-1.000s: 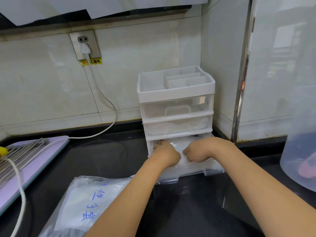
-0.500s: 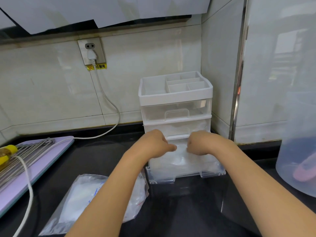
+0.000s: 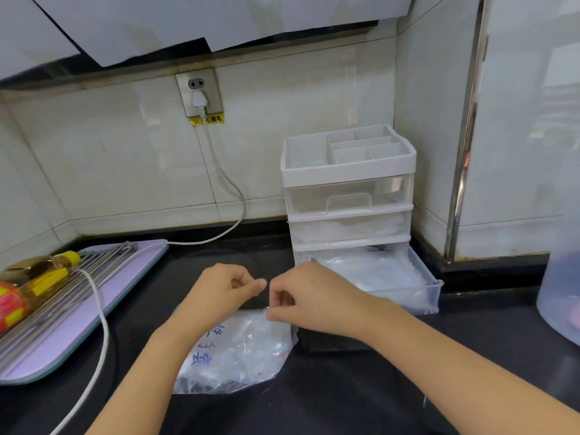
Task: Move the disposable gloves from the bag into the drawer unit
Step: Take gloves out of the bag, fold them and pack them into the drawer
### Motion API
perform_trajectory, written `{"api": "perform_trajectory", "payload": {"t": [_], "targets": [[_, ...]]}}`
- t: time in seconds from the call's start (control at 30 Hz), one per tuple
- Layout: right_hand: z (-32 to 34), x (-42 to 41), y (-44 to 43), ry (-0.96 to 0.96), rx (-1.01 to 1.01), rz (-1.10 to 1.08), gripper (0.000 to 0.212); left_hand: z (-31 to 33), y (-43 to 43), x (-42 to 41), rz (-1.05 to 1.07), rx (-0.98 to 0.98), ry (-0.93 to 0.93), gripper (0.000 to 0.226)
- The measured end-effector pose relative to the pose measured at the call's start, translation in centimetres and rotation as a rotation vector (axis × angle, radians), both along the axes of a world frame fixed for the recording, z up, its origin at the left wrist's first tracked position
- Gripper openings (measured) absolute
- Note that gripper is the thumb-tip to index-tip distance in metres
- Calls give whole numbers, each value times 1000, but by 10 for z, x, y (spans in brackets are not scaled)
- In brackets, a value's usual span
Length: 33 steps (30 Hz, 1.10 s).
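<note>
1. Clear plastic makes up the bag (image 3: pixel 241 353), which lies flat on the black counter (image 3: pixel 345 403) at about 6 o'clock from the drawer unit (image 3: pixel 348 196), with blue handwriting on its face.
2. The left hand (image 3: pixel 219 293) hovers over the bag's upper edge, fingers curled with thumb and forefinger pressed together; whether they pinch any film I cannot tell.
3. The right hand (image 3: pixel 310 296) sits just beside it at 3 o'clock, fingers curled, its fingertips nipping the bag's top edge.
4. The bottom drawer (image 3: pixel 408 284) of the unit is pulled out and holds a heap of thin clear disposable gloves (image 3: pixel 373 271); the two drawers above are pushed in.
5. More crumpled film shows inside the bag.
6. At 9 o'clock from the hands, a lilac board (image 3: pixel 103 296) carries a wire rack (image 3: pixel 62 296) and an oil bottle (image 3: pixel 31 284).
7. A white cable (image 3: pixel 226 183) runs from the wall socket (image 3: pixel 198 92) down across the board.
</note>
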State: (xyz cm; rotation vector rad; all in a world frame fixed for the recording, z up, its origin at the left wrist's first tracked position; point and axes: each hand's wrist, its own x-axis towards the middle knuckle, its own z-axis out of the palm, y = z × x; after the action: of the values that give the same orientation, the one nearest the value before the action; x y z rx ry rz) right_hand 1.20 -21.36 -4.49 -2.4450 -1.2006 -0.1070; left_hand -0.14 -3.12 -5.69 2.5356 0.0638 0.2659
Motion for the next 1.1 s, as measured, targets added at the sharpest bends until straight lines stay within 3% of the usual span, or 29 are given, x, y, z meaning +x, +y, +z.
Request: {"api": "perform_trajectory", "payload": {"t": [0.1, 0.23, 0.37, 0.5, 0.7, 0.83, 1.1], "targets": [[-19, 2, 7, 27, -1, 24, 8, -4, 11, -3, -83, -2, 154, 17], [-44, 3, 13, 149, -5, 21, 13, -1, 16, -6, -167, -62, 226, 14], [-56, -1, 21, 154, -42, 56, 37, -3, 19, -8, -250, -41, 336, 14], [-60, -4, 22, 195, 94, 82, 34, -1, 22, -10, -298, -55, 422, 16], [-62, -11, 28, 147, 246, 102, 14, -3, 22, -8, -336, -63, 432, 21], [-57, -9, 26, 88, 231, 128, 17, -5, 25, -7, -360, -39, 435, 26], [-26, 2, 12, 103, 423, 25, 16, -6, 25, -8, -373, 13, 413, 26]]}}
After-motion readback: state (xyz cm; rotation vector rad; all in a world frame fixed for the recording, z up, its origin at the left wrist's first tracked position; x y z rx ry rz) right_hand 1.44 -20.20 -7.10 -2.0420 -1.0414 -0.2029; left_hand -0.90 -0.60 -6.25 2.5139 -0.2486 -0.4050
